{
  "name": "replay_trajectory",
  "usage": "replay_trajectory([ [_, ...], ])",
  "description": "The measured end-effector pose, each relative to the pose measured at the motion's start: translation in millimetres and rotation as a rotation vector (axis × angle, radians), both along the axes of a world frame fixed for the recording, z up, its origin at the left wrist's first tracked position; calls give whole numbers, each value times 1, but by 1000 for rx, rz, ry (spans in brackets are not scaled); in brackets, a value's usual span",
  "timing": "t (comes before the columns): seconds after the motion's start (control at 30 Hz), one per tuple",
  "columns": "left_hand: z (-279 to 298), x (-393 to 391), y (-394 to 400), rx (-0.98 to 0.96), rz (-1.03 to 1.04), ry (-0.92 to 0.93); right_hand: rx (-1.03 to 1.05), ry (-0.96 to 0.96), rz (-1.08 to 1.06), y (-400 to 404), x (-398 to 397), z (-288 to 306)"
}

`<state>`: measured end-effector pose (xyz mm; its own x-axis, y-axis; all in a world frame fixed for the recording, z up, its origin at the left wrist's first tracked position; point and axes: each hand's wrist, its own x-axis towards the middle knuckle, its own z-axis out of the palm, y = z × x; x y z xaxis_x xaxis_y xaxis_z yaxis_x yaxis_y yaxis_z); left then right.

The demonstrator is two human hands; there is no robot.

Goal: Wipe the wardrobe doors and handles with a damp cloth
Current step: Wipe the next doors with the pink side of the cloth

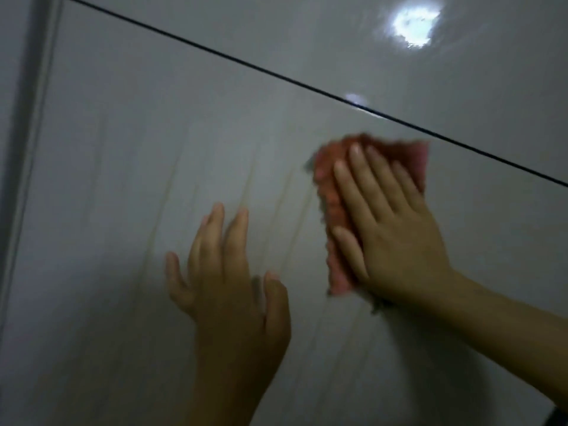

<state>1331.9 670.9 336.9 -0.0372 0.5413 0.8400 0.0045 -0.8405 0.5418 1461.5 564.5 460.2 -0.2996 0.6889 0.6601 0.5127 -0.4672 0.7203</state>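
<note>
The right hand (pixel 396 229) presses the pink cloth (pixel 335 216) flat on the shiny door (pixel 129 142), the left hand (pixel 227 272) is spread and holds nothing, and no handles show yet.

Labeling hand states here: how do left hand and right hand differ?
The right hand lies flat with straight fingers, pressing the pink cloth against the wardrobe door; the left hand holds nothing. The right hand sits higher, near the dark seam; the left hand is lower and further left. Both are open, fingers pointing up, against the glossy door.
</note>
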Motion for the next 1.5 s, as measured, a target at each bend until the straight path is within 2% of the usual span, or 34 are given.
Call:
replay_trajectory([
  [0.07, -10, -2, 0, -40, -11, 9, -152, -75, -7, -20, 5, -5],
  [0.1, -15, -3, 1, -59, -22, 9, -155, -94, -15, -25, 7, 4],
  [0.23, -25, -1, 9, -104, -43, 13, 140, -1, -32, 14, -9, 48],
  [0.3, -29, 1, 13, -122, -27, 6, 244, 59, -8, 46, -26, 41],
  [0.37, -32, 0, 18, -140, -30, -17, 148, 41, 17, 57, -33, 13],
  [0.43, -31, -2, 22, -137, -16, -21, -70, -36, 4, 43, -26, -20],
  [0.53, -31, -5, 22, -153, -22, -1, -262, -148, -14, 17, -18, -16],
  [0.6, -33, -7, 24, -161, -54, 5, -189, -157, -30, 22, -18, 9],
  [0.67, -35, -9, 28, -158, -62, 12, -9, -96, -49, 45, -26, 34],
  [0.73, -39, -10, 32, -140, -61, 20, 177, -11, -29, 70, -37, 32],
  [0.77, -42, -10, 34, -117, -67, 17, 201, 11, -8, 77, -42, 19],
  [0.8, -45, -10, 36, -87, -72, 9, 136, 15, 21, 78, -44, 0],
  [0.9, -52, -9, 46, -16, -78, 36, -279, -54, -1, 42, -31, -67],
  [0.97, -52, -12, 50, 2, -102, 46, -394, -125, -54, 11, -20, -69],
  [1.03, -49, -16, 52, 3, -124, 43, -336, -134, -74, 3, -13, -46],
  [1.13, -49, -16, 49, -4, -140, 46, -81, -103, -48, 39, -27, -1],
  [1.2, -50, -13, 47, -6, -151, 36, 74, -70, -7, 69, -38, 5],
  [1.27, -51, -10, 46, 3, -156, 38, -4, -89, 13, 78, -42, -8],
  [1.4, -47, -16, 47, 5, -127, 70, -371, -202, -33, 45, -36, -18],
  [1.43, -45, -19, 46, -1, -118, 70, -372, -210, -40, 45, -37, -6],
  [1.5, -42, -24, 45, -2, -86, 77, -239, -179, -50, 64, -42, 20],
])
